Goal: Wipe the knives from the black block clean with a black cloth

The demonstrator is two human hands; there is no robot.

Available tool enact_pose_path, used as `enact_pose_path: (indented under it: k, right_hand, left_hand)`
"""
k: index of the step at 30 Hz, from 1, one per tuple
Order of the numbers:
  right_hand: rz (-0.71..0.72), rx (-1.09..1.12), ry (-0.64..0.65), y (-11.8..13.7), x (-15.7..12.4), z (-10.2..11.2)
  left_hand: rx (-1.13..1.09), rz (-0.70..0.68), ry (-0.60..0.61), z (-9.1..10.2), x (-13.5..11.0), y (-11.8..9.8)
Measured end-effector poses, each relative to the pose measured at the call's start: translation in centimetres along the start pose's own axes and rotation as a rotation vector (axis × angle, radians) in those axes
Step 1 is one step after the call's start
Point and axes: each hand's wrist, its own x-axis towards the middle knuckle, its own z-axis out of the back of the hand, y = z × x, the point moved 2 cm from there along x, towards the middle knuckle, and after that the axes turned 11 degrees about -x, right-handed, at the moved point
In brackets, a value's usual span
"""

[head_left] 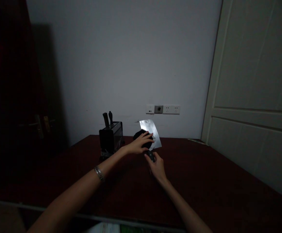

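My left hand (141, 143) lies across a black rounded object (139, 133), fingers spread over its face and thumb below. It is too dark to tell what kind of object this is. My right hand (157, 165) pinches a short dark handle-like piece (151, 156) between thumb and fingers, just below the left thumb. Whether that piece joins the black object cannot be made out. Behind both hands, a shiny silvery sheet (155, 131) stands tilted and slightly curved, partly hidden by the left hand and the black object.
Left of my hands, a black box-shaped holder (107, 142) stands on the dark red table (191, 181), with two dark handles sticking up from it. Sockets (171, 109) sit on the wall behind. A pale door (254, 129) borders the right side. The room is dim.
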Motion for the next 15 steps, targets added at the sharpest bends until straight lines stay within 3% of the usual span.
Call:
enact_pose_path:
  k: [7, 11, 15]
  right_hand:
    - [-0.046, 0.041, 0.001, 0.2, -0.2, 0.0]
    - [-0.158, 0.153, 0.086, -0.1, -0.4, -0.7]
    - [-0.137, 0.164, 0.071, -0.2, -0.3, -0.7]
  left_hand:
    - [0.056, 0.007, -0.094, -0.9, 0.4, -0.3]
    - [0.039, -0.005, 0.04, -0.3, 0.6, 0.1]
    - [0.0, -0.009, 0.134, 0.8, 0.7, 0.2]
